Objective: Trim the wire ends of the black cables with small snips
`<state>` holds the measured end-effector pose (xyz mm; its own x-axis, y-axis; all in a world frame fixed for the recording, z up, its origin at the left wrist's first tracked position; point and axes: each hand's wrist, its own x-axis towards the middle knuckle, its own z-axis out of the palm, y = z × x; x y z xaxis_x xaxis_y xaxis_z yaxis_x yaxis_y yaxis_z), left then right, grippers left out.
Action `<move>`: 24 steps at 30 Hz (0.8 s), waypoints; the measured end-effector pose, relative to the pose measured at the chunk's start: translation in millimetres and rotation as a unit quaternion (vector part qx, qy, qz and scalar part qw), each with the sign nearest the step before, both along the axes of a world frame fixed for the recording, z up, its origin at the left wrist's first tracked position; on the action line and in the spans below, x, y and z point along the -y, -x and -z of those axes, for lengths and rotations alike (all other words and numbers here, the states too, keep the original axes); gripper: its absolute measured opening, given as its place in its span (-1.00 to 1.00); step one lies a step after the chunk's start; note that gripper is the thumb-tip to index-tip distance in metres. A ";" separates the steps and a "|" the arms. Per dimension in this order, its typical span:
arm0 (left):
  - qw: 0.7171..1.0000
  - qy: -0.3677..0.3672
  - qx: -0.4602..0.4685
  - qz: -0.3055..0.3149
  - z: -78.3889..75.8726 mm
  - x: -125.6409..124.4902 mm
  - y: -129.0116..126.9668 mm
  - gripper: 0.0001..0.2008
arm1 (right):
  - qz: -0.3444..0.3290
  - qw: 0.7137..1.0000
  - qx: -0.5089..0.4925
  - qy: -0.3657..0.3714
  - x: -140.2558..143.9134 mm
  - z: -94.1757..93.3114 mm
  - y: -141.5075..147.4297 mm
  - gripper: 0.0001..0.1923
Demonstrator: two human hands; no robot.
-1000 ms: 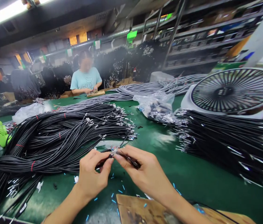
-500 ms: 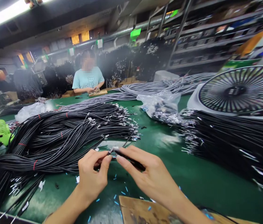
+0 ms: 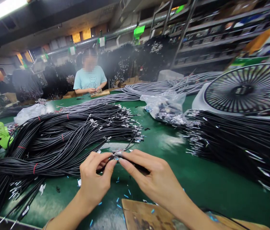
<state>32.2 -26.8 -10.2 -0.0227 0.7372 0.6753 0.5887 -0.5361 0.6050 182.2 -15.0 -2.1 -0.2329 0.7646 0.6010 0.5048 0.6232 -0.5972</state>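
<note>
Low over the table, my left hand pinches a black cable between thumb and index finger. Thin light wires show at its end. Facing it, my right hand is closed, thumb and index tip meeting these wires. Something grey covers its index fingertip. A slender black thing lies under the right palm; cable or tool, I cannot tell. Just behind the fingers, a big bundle of black cables with red ties spreads to the left, their stripped ends pointing right.
Another black cable bundle lies right, beside a large fan. A clear plastic bag of small parts and grey cables lie farther back. Blue scraps and a wooden board are nearest me. A person sits opposite.
Both hands stay almost in place, fingertips still together at the cable end, with only slight finger shifts. The whole view has moved a little.
</note>
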 end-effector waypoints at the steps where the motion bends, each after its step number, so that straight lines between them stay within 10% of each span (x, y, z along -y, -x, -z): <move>1: 1.000 0.019 0.011 -0.002 -0.6 -0.5 -0.2 -0.85 | 0.010 1.000 0.005 -0.006 0.2 1.2 -0.1 -0.73; 9: 0.978 0.192 0.045 0.075 -14.8 -4.9 6.3 -0.80 | -0.008 0.999 -0.037 0.030 0.1 -3.9 -0.2 -0.75; 24: 0.982 0.158 0.057 0.087 -0.3 -3.9 1.4 -0.89 | -0.004 0.996 -0.076 0.047 1.6 -7.2 2.5 -0.68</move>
